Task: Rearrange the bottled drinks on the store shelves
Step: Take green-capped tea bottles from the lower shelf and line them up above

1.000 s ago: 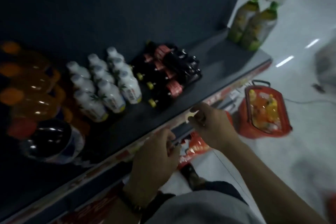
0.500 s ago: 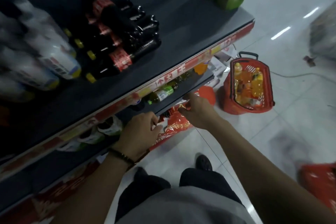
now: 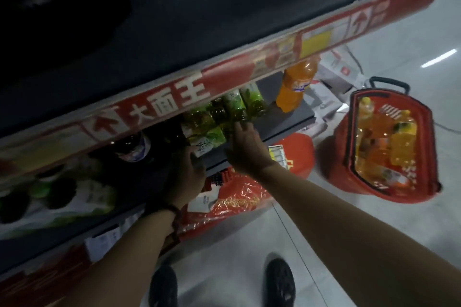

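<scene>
Both hands reach under the red price strip (image 3: 224,75) to the green tea bottles (image 3: 219,117) on the lower shelf (image 3: 287,117): the left hand (image 3: 187,174) has its fingers closed on the nearest bottle's label end, while the right hand (image 3: 247,147) rests spread-fingered against the neighbouring bottles. The step appears to be straightening this group; next, a firm two-handed grip seems needed. Bottle tops and the shelf's dim left end are hard to make out.

We see a red price strip (image 3: 224,75) with white characters and a yellow tag along the dark grey upper shelf (image 3: 224,7). The tea bottles (image 3: 224,112) below are amber-green with green and white labels. One orange bottle (image 3: 295,85) carries a blue and white label. The basket (image 3: 349,164) on the pale grey floor (image 3: 374,219) is red.
</scene>
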Available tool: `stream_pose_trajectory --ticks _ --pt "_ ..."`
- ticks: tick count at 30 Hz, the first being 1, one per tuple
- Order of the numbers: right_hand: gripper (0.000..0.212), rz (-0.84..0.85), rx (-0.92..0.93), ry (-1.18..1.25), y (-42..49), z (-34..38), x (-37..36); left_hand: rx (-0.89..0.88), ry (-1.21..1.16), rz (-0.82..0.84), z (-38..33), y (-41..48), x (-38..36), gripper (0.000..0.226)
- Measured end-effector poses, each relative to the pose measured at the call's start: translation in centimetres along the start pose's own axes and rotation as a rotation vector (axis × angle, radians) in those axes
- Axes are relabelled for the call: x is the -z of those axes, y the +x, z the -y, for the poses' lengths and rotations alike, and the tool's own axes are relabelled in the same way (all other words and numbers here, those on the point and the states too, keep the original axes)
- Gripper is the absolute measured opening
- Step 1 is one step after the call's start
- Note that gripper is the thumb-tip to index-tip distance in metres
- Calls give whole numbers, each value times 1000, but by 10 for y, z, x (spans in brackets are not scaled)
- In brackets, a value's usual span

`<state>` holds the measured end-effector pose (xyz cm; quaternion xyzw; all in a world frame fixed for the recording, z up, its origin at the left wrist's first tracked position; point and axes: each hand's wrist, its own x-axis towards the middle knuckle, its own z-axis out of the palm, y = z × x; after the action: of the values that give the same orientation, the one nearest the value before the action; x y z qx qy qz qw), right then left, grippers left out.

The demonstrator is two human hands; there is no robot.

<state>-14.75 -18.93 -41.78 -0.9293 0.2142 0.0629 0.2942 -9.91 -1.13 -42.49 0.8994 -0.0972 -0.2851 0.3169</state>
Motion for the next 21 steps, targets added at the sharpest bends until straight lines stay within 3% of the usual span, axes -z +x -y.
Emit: stream_pose_trajectory --ticks 2,4,6,8,10,13,18,21 --pt "55 -104 -25 -44 26 -17 -7 -65 -43 -135 3 24 -11 56" --pt "72 -134 -59 -174 50 -35 -7 -89 -41 -240 0 44 -20 75" --pt "89 -106 -3 -296 69 -52 -5 -19 -4 -305 -14 65 -26 101" --pt "102 -31 96 -354 79 -65 -5 119 56 -310 -32 85 -27 112" --pt "100 34 187 -454 83 -76 -11 198 57 -291 -45 103 -23 107" --pt "95 61 178 -459 80 -85 -23 207 48 -246 -48 122 -19 94" --pt "69 -149 61 -348 50 -82 -37 202 -6 -239 -55 114 -11 76" --pt "65 -253 -30 -239 34 -85 -44 201 -319 -236 -57 95 -7 74"
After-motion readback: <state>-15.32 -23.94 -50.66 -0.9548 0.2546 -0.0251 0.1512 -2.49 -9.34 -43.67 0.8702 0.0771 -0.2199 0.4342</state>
